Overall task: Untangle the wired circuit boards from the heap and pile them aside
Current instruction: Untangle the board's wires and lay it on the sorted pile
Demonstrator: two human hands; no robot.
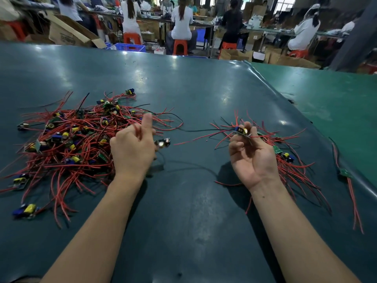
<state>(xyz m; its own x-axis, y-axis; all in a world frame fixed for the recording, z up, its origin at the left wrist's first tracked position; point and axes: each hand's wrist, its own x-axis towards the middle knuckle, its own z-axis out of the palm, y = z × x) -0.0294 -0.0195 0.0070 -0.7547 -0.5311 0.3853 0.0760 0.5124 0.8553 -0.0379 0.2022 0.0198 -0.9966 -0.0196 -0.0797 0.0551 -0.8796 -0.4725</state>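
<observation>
**— Start at the far left. What's there?**

— The heap [73,137]: a tangle of red and black wires with small circuit boards carrying yellow and blue parts, spread over the dark green table mat [193,231]. A few boards lie loose at its near edge.

**— And your left hand?**

— My left hand [132,152] is at the heap's right edge, back toward me, index finger pointing up, the rest curled. There's motion blur, but it looks to be pinching thin wire, with a small blurred board [163,142] dangling just beside it to the right, clear of the heap.

**— Moving across?**

— My right hand [251,158], palm up, fingers curled round one wired circuit board [242,131] pinched at the fingertips. Its red and black leads trail left over the mat.

**— Behind that hand?**

— The sorted pile [289,160], smaller, wires fanning toward me and to the right.

**— Farthest right?**

— One stray board with wires [346,180] near the mat's edge, where a lighter green mat [326,94] begins. Beyond the table, people sit on orange stools [180,46] at benches.
</observation>
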